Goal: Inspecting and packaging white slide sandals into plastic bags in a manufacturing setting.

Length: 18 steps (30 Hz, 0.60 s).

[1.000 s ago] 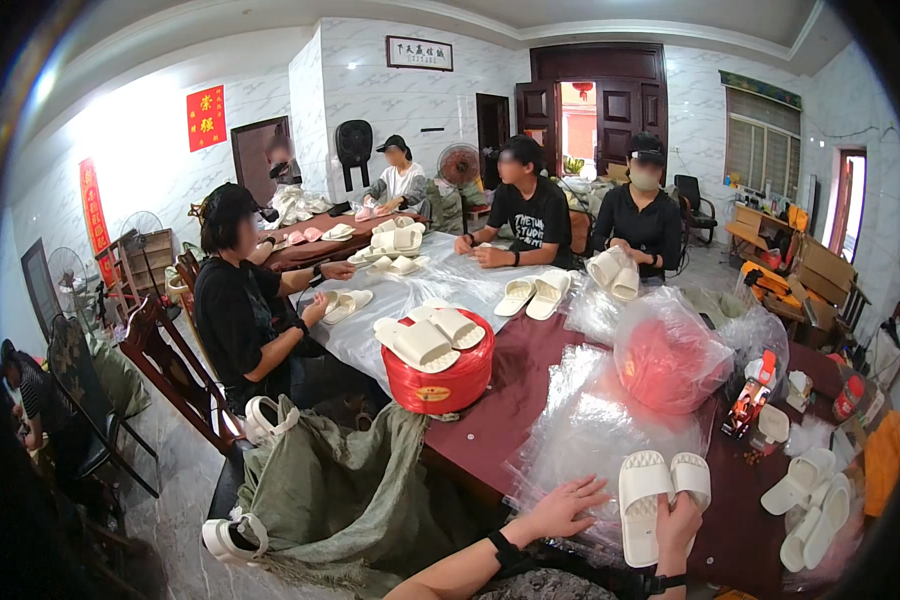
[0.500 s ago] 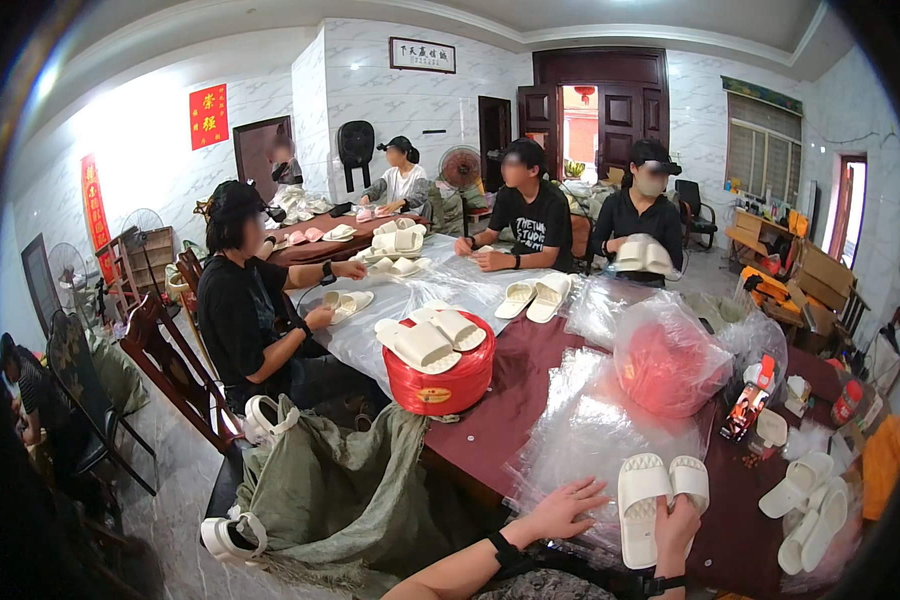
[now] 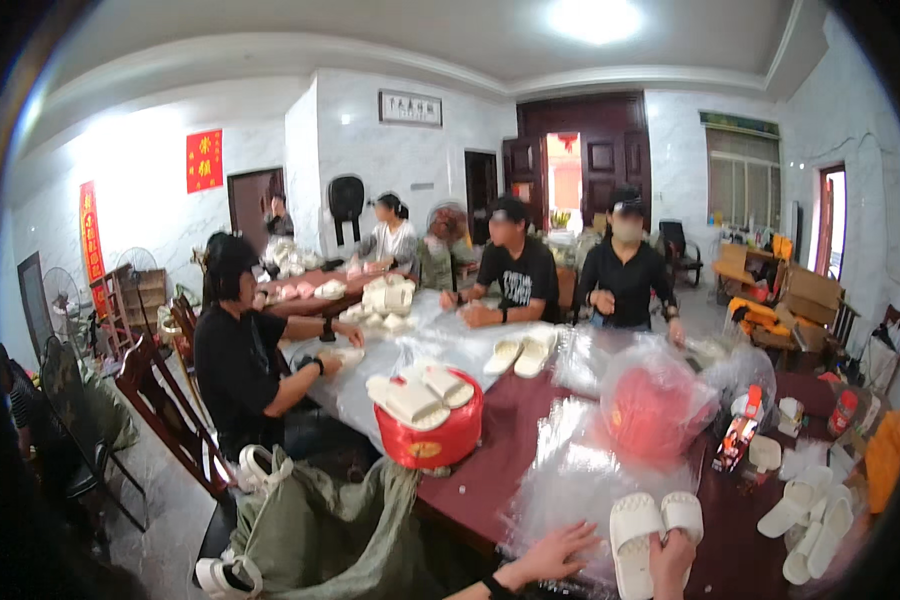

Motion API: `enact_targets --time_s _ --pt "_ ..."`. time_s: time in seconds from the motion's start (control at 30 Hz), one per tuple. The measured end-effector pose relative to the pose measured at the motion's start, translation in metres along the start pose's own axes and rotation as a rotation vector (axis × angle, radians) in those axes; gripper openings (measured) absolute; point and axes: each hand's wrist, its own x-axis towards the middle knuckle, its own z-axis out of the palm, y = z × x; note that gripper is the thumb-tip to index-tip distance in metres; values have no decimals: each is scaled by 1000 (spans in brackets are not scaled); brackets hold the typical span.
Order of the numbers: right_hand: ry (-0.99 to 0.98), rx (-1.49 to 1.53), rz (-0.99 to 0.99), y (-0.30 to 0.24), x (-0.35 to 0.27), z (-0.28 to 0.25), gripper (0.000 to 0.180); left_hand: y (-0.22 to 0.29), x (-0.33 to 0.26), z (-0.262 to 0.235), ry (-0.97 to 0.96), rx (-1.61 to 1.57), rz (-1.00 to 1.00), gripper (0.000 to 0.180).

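Observation:
At the near edge of the table, my right hand (image 3: 672, 566) grips a pair of cream slippers (image 3: 632, 528) with textured straps. Its fingers reach in between the two slippers, which stand side by side with their straps facing up. Just left of them, my left hand (image 3: 558, 553) holds nothing, its fingers apart. It rests over or just above a spread of clear plastic bags (image 3: 560, 490); whether it touches them I cannot tell. The lower parts of both forearms are cut off by the picture's edge.
More slippers (image 3: 818, 525) lie at the right. Beyond my hands stands a red bundle in clear plastic (image 3: 655, 410). A red roll (image 3: 430, 430) bears slippers. A green sack (image 3: 340, 530) hangs at the left. Several people work around the table, one (image 3: 245, 350) at the left.
The view has tilted upward, so the scene sits lower in the picture. Across the table, the masked person no longer holds slippers and reaches sideways. My right hand keeps its slippers.

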Motion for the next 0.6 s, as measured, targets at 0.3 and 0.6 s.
enact_targets --time_s 0.3,0.6 --pt "47 -62 -165 -7 1 -26 40 11 4 -261 849 -577 -319 61" --pt "30 -35 -170 -20 5 -40 41 -56 153 -456 807 -535 -442 76"
